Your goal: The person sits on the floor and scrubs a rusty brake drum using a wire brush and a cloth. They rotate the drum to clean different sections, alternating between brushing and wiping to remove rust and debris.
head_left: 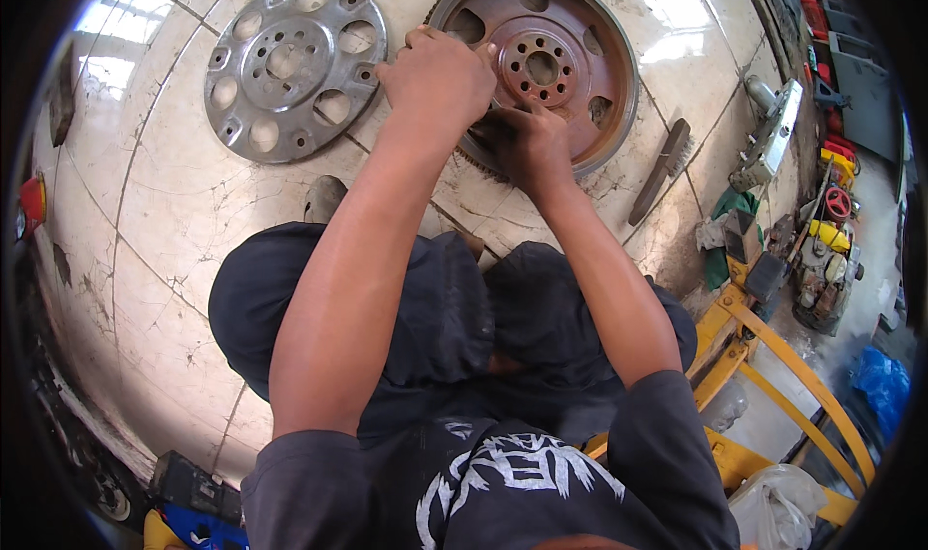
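Observation:
A reddish-brown flywheel (577,67) with a toothed rim lies on the tiled floor in front of me, its hub ringed by bolt holes. Over its left side, my left hand (440,81) is closed, fingers curled down out of sight. My right hand (532,149) is closed too, at the flywheel's lower left, with its fingertips in dark shadow. What either hand grips is hidden. To the left of my left hand, a bare silver metal disc (290,115) with large round holes lies flat, apart from the flywheel.
A wire brush (661,171) with a wooden handle lies right of the flywheel. Farther right are a silver metal housing (770,134), a yellow metal frame (802,376) and a blue plastic bag (882,381). A red object (32,208) stands at the left edge.

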A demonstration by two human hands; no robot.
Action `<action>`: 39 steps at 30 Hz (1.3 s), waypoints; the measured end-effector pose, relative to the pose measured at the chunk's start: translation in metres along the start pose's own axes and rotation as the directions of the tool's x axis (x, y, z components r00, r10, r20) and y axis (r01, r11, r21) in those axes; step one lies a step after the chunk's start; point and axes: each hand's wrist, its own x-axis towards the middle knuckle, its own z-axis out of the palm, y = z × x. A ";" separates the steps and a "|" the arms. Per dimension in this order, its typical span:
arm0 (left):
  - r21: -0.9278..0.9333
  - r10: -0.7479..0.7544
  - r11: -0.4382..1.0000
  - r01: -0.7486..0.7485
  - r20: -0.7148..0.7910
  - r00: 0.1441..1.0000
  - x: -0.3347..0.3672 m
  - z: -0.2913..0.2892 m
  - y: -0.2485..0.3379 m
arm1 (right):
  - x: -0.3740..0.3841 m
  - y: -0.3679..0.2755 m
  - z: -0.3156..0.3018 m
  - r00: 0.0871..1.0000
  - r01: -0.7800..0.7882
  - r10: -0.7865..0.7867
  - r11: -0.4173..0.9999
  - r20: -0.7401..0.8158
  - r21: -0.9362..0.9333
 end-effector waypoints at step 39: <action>0.034 -0.014 0.999 0.014 -0.011 1.000 0.000 0.000 -0.002 | -0.007 0.004 -0.043 0.941 -0.091 0.093 0.996 0.324 -0.021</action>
